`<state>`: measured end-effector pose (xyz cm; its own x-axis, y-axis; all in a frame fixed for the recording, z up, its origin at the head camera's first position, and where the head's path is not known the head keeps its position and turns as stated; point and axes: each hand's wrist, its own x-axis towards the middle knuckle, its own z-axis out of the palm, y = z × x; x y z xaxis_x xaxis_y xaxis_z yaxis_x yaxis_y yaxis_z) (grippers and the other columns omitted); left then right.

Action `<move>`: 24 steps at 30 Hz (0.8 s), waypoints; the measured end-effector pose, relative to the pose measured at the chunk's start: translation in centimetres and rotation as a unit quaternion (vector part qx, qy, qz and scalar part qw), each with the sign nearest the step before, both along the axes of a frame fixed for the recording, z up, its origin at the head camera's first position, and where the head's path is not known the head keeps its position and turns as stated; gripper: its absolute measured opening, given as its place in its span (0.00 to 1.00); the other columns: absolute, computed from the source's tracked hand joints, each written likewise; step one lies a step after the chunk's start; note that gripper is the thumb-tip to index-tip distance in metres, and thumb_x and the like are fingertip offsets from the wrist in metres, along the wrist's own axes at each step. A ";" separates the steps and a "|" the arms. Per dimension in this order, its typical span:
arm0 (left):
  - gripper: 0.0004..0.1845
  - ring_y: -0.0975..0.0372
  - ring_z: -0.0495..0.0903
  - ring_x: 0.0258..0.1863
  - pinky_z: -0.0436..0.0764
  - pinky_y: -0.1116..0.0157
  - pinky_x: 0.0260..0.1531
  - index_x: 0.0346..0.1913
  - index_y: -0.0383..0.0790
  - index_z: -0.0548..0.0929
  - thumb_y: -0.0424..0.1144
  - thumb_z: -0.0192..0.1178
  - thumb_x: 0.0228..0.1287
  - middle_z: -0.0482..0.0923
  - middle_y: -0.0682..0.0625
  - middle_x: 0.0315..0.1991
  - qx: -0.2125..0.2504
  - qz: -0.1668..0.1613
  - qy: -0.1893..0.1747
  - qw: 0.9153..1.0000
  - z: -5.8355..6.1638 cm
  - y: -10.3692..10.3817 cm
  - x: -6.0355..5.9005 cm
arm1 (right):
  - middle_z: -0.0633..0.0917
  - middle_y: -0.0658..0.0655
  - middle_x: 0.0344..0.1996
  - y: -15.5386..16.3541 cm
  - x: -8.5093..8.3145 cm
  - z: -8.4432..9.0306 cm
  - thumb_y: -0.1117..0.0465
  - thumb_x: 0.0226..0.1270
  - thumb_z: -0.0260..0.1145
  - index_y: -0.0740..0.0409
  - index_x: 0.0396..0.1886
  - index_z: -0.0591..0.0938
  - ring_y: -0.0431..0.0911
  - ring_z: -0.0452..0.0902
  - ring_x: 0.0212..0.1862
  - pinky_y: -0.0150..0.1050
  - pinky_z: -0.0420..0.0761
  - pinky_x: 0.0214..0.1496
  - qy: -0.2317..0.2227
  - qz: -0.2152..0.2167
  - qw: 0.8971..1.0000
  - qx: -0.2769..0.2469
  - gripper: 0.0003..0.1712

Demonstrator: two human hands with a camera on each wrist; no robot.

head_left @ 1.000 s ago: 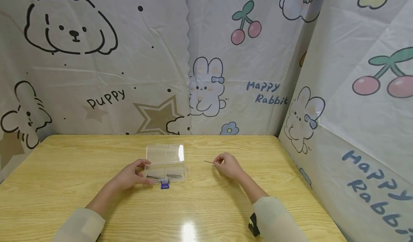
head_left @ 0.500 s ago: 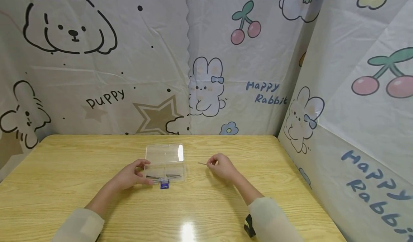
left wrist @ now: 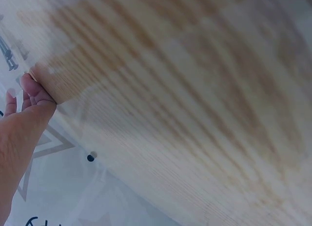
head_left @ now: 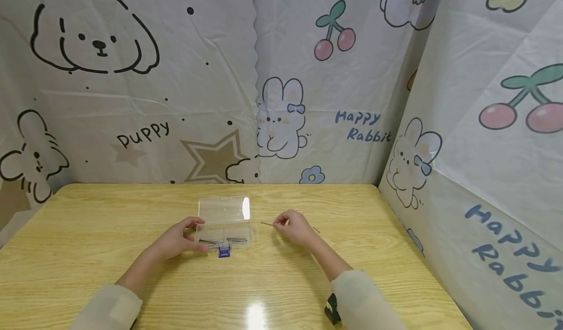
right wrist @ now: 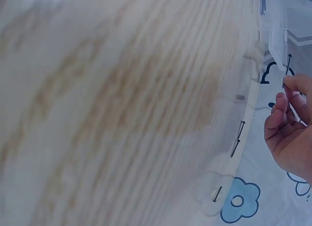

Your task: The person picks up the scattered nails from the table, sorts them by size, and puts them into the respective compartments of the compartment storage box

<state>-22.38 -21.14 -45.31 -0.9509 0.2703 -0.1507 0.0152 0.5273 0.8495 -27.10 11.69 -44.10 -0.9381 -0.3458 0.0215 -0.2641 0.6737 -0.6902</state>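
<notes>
A clear plastic box lies on the table with its lid tipped back and a blue latch at the front. Dark nails lie in its left and right compartments. My left hand grips the box's left side, thumb at the front corner and fingers behind; the left wrist view shows this hand at its edge. Just right of the box, my right hand pinches a nail between thumb and forefinger, its free end pointing left toward the box.
Loose nails lie on the wooden table in the right wrist view, a separate short one nearer the bottom. A cartoon-printed cloth hangs behind the table's far edge and along its right side.
My right hand has moved left with the nail, closer to the box. A nail on the table now shows to the right of that hand. My left hand and the box have stayed put.
</notes>
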 end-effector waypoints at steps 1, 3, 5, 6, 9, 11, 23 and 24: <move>0.43 0.53 0.70 0.45 0.73 0.61 0.41 0.63 0.35 0.64 0.46 0.73 0.46 0.64 0.35 0.58 0.001 0.003 -0.002 1.000 0.0 0.0 0.0 | 0.78 0.53 0.31 -0.1 0.0 0.0 0.61 0.65 0.61 0.59 0.35 0.83 0.40 0.64 0.24 0.30 0.67 0.25 0.004 0.004 1.000 0.001 0.07; 0.43 0.53 0.70 0.45 0.73 0.61 0.41 0.63 0.35 0.64 0.46 0.73 0.46 0.64 0.35 0.58 0.000 0.004 -0.003 1.000 0.0 0.0 0.0 | 0.78 0.52 0.30 -0.2 0.1 0.0 0.61 0.65 0.61 0.59 0.35 0.83 0.39 0.64 0.24 0.30 0.67 0.25 0.005 0.008 1.000 0.002 0.07; 0.43 0.53 0.70 0.45 0.73 0.61 0.41 0.64 0.35 0.64 0.46 0.73 0.47 0.64 0.35 0.58 0.000 0.004 -0.003 1.000 0.0 0.0 0.0 | 0.78 0.52 0.30 -0.4 0.1 -0.1 0.61 0.65 0.61 0.59 0.35 0.83 0.39 0.65 0.24 0.30 0.67 0.26 0.003 0.010 1.000 0.001 0.07; 0.43 0.53 0.70 0.45 0.73 0.61 0.41 0.64 0.35 0.64 0.46 0.73 0.47 0.64 0.35 0.58 0.000 0.003 -0.003 1.000 0.0 0.0 0.0 | 0.78 0.52 0.30 -0.5 0.1 -0.1 0.61 0.65 0.61 0.59 0.35 0.83 0.40 0.65 0.24 0.30 0.67 0.26 0.002 0.011 1.000 0.000 0.07; 0.43 0.53 0.70 0.45 0.73 0.62 0.40 0.64 0.35 0.64 0.46 0.73 0.47 0.64 0.34 0.58 -0.001 0.002 -0.002 1.000 0.0 0.0 -0.1 | 0.78 0.52 0.31 -0.8 0.1 -0.3 0.62 0.65 0.61 0.59 0.35 0.83 0.40 0.65 0.25 0.30 0.67 0.26 -0.003 0.014 1.000 -0.003 0.07; 0.43 0.53 0.70 0.45 0.73 0.62 0.40 0.63 0.35 0.64 0.46 0.73 0.47 0.64 0.35 0.58 -0.002 0.003 -0.004 1.000 -0.1 0.0 -0.1 | 0.78 0.52 0.30 -1.0 0.1 -0.4 0.62 0.65 0.61 0.60 0.35 0.83 0.40 0.66 0.25 0.30 0.67 0.26 -0.002 0.017 1.000 -0.004 0.07; 0.42 0.54 0.70 0.43 0.72 0.63 0.39 0.63 0.34 0.64 0.46 0.73 0.47 0.64 0.34 0.58 0.000 0.000 0.003 1.000 -0.1 0.0 0.0 | 0.78 0.51 0.29 -2.4 0.5 -0.4 0.62 0.64 0.61 0.60 0.35 0.84 0.38 0.66 0.23 0.29 0.68 0.24 -0.002 0.044 0.999 -0.008 0.07; 0.43 0.54 0.70 0.43 0.72 0.63 0.39 0.63 0.34 0.64 0.46 0.73 0.47 0.64 0.34 0.58 -0.001 -0.001 0.003 1.000 -0.1 0.0 0.0 | 0.78 0.51 0.29 -2.6 0.5 -0.4 0.62 0.64 0.61 0.60 0.35 0.84 0.38 0.66 0.24 0.29 0.68 0.24 0.000 0.046 0.999 -0.007 0.07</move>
<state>-22.37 -21.14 -45.38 -0.9515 0.2711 -0.1456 0.0207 0.5284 0.8487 -26.60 9.12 -44.49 -0.9020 -0.4309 0.0261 -0.3244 0.6367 -0.6996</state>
